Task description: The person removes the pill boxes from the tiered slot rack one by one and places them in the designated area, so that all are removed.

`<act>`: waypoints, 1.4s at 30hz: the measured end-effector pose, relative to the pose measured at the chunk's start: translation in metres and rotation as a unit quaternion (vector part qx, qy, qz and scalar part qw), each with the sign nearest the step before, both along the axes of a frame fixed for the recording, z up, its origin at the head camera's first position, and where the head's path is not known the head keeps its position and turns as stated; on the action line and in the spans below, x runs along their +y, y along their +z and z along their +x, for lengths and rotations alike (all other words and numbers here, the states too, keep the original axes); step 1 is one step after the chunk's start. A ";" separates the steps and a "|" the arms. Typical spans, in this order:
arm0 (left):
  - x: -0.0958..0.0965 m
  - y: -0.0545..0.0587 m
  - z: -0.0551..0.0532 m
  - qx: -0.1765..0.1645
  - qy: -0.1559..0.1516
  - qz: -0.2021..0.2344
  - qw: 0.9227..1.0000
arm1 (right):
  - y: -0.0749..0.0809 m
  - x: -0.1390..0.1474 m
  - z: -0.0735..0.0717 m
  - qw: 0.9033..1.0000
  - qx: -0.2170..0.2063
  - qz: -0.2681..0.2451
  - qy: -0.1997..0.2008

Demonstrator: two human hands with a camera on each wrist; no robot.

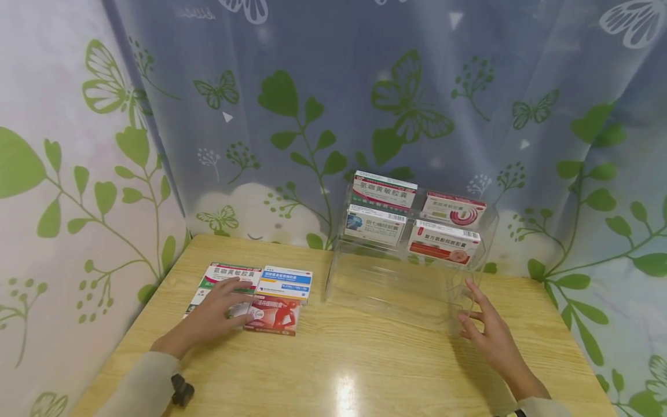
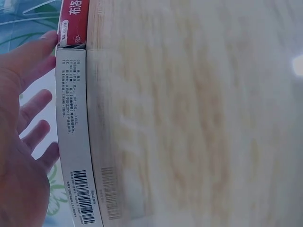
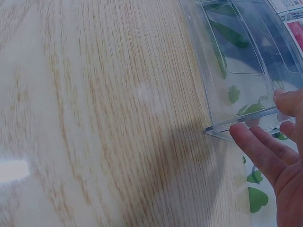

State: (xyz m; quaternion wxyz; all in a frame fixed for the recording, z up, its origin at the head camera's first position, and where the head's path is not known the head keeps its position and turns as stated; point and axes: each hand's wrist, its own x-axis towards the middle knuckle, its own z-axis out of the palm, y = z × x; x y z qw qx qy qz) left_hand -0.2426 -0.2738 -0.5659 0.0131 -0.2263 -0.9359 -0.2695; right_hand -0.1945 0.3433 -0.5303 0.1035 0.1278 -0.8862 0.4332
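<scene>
Likely loading clear display rack [image 1: 388, 301]. Left hand [image 1: 215, 308] spread over medicine boxes [image 1: 276, 315], none gripped; right hand [image 1: 492, 336] loosely bent at rack's side, can't tell if pinching. Next: probably pinch one box.

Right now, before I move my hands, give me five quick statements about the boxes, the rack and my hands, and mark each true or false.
1. Four boxes show on the clear rack. True.
2. The left hand is at the rack. False: it is over boxes on the table.
3. The right hand is at the rack's right side. True.
4. The box with the red figure stands on the rack. False: it lies on the table.
5. The rack stands on the table. True.
</scene>
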 end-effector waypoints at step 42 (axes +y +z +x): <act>0.132 0.130 -0.087 0.083 -0.091 0.093 0.988 | -0.002 0.002 0.002 1.000 -0.004 0.010 -0.003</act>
